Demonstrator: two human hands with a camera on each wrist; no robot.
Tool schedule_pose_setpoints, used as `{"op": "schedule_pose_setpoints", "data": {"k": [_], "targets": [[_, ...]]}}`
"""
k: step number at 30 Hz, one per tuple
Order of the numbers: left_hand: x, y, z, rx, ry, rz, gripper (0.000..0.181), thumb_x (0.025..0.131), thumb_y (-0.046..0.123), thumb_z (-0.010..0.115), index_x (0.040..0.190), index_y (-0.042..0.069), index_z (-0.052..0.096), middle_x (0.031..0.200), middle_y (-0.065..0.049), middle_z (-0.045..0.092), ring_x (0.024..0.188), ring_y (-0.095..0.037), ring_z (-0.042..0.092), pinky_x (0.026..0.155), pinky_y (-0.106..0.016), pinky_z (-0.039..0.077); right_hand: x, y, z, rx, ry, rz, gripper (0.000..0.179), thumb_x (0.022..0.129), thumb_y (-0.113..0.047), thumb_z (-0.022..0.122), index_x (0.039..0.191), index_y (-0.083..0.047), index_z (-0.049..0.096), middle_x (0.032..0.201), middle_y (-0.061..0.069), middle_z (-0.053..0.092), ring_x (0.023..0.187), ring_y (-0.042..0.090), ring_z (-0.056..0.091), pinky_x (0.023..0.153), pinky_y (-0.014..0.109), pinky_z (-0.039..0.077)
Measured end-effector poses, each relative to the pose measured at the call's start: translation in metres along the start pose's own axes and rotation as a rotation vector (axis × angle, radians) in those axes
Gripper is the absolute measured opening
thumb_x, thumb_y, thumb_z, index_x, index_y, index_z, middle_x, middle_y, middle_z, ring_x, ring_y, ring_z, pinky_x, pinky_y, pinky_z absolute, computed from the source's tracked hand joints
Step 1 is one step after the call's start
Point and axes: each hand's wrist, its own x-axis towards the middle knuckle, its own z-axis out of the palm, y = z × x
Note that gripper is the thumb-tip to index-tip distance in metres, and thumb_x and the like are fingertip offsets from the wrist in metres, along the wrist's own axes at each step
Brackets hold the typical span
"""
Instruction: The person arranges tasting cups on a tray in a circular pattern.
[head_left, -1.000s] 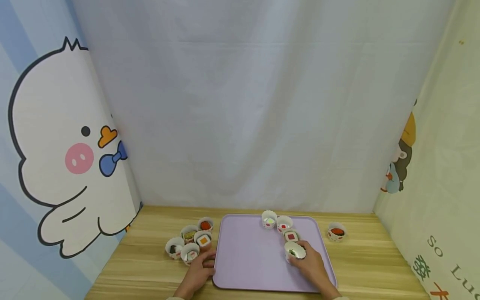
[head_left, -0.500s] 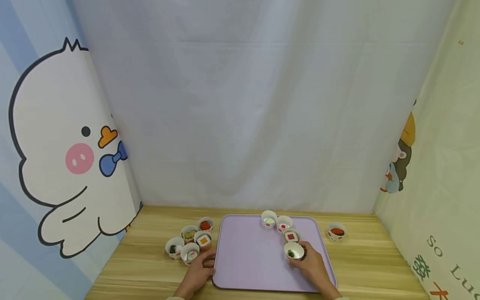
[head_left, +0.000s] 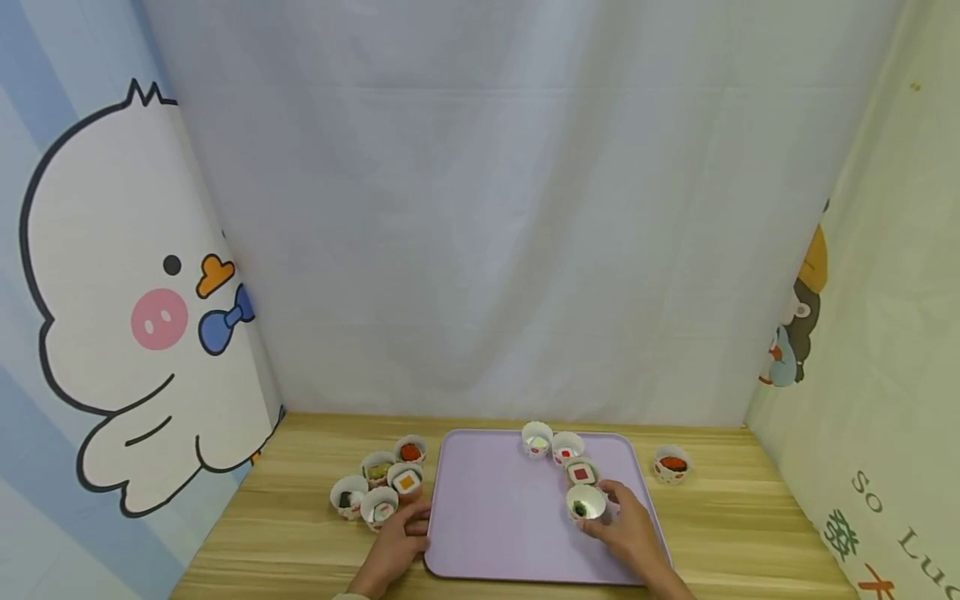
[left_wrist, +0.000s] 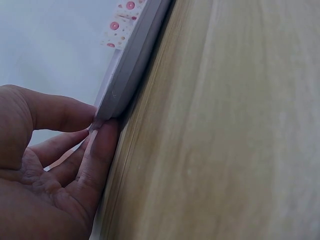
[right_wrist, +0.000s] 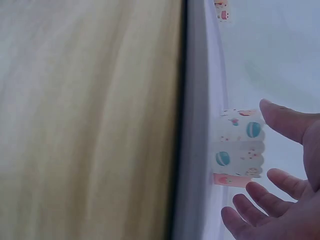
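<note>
My left hand (head_left: pixel 396 546) pinches the near left edge of the lilac tray (head_left: pixel 502 533), with thumb and a finger at the rim (left_wrist: pixel 119 85) in the left wrist view. On the tray's right part stands a paper cup (head_left: pixel 592 500) with something dark green inside. My right hand (head_left: pixel 628 527) is beside this cup, fingers spread and apart from its patterned wall (right_wrist: pixel 240 145) in the right wrist view. Behind it on the tray stand a cup with a dark red square (head_left: pixel 582 473), a cup with a red piece (head_left: pixel 567 448) and a cup with a pale green piece (head_left: pixel 537 440).
Several paper cups stand clustered left of the tray, among them one with an orange square (head_left: pixel 406 481) and one with orange-red filling (head_left: pixel 410 451). Another orange-red cup (head_left: pixel 672 464) stands right of the tray. A grey curtain (head_left: pixel 480 250) closes off the wooden table's (head_left: pixel 285 500) back.
The cup with dark green content, tilted in my right hand earlier, is now upright on the tray. My right fingers have loosened from it. My left hand keeps its place.
</note>
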Motion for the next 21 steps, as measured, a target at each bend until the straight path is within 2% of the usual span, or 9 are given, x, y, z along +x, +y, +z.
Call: {"op": "schedule_pose_setpoints", "data": {"k": [3, 14, 17, 21], "targets": [[0.0, 0.001, 0.0, -0.001, 0.0, 0.001, 0.059, 0.075, -0.011, 0.058, 0.133, -0.015, 0.047, 0.126, -0.035, 0.054, 0.106, -0.033, 0.063, 0.073, -0.033, 0.056, -0.002, -0.007, -0.009, -0.022, 0.014, -0.033, 0.075, 0.067, -0.023, 0.089, 0.129, 0.004, 0.054, 0.131, 0.025, 0.059, 0.12, 0.042, 0.056, 0.098, 0.056, 0.047], [0.001, -0.001, 0.0, 0.002, 0.003, -0.003, 0.059, 0.075, -0.013, 0.058, 0.132, -0.015, 0.048, 0.125, -0.035, 0.055, 0.103, -0.031, 0.063, 0.072, -0.035, 0.057, 0.001, -0.021, -0.036, 0.001, 0.036, -0.099, 0.066, 0.077, -0.023, 0.082, 0.132, -0.001, 0.053, 0.137, 0.022, 0.055, 0.126, 0.042, 0.052, 0.1, 0.052, 0.048], [0.001, -0.003, 0.0, 0.003, 0.006, -0.002, 0.058, 0.075, -0.013, 0.058, 0.132, -0.015, 0.048, 0.125, -0.035, 0.056, 0.102, -0.03, 0.064, 0.072, -0.035, 0.057, 0.002, -0.023, -0.044, -0.01, 0.07, -0.146, 0.062, 0.08, -0.021, 0.081, 0.132, -0.001, 0.053, 0.136, 0.022, 0.055, 0.125, 0.042, 0.053, 0.099, 0.052, 0.049], [0.002, -0.004, -0.001, 0.001, 0.007, 0.0, 0.058, 0.075, -0.013, 0.058, 0.132, -0.015, 0.048, 0.125, -0.035, 0.056, 0.102, -0.031, 0.064, 0.072, -0.036, 0.057, 0.003, -0.027, -0.055, -0.035, 0.158, -0.255, 0.057, 0.079, -0.014, 0.081, 0.128, 0.0, 0.055, 0.131, 0.021, 0.058, 0.121, 0.042, 0.056, 0.094, 0.052, 0.051]]}}
